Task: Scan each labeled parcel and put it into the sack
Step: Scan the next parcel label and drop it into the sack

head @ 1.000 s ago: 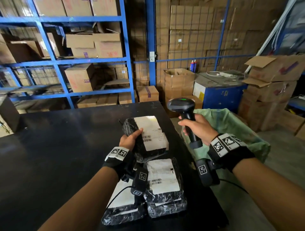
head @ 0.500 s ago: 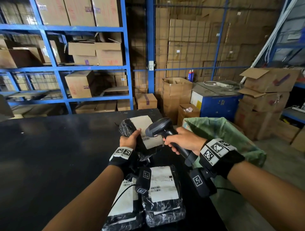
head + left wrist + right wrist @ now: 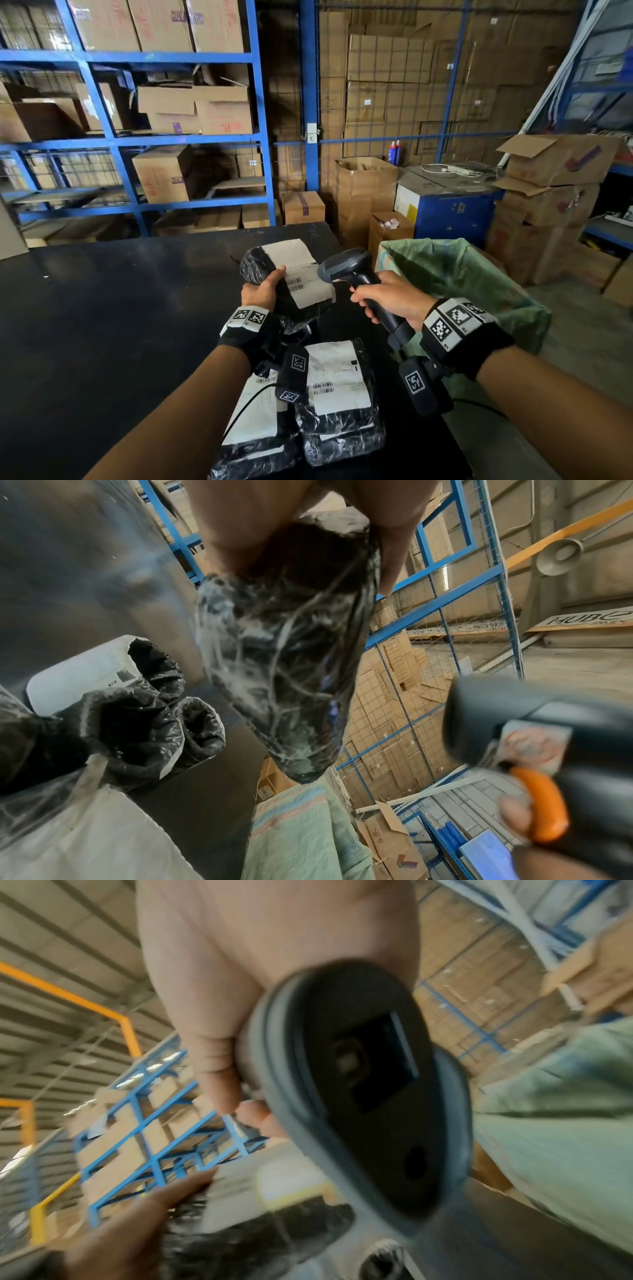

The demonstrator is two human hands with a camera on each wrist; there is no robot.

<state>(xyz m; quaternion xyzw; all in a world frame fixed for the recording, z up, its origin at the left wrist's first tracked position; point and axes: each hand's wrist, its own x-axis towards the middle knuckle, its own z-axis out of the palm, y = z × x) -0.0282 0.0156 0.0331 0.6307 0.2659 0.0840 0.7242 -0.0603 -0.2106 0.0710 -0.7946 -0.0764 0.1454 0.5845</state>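
My left hand [image 3: 262, 291] grips a black plastic-wrapped parcel [image 3: 274, 274] with a white label, held tilted above the black table [image 3: 102, 308]. The same parcel [image 3: 284, 656] hangs from my fingers in the left wrist view. My right hand [image 3: 390, 298] holds a dark handheld scanner [image 3: 346, 267], its head pointed left at the label's barcode and close to it. The scanner's base [image 3: 369, 1096] fills the blurred right wrist view. Two more labeled black parcels [image 3: 337, 394] lie on the table near its front edge. The green sack [image 3: 462, 274] stands open to the right of the table.
Blue metal racks [image 3: 137, 137] with cardboard boxes stand behind the table. Stacked cartons [image 3: 548, 205] and a blue cabinet [image 3: 448, 212] stand beyond the sack. The table's right edge runs beside the sack.
The scanner has tipped from upright to pointing left at the parcel's label. My left hand raised and tilted the parcel toward it.
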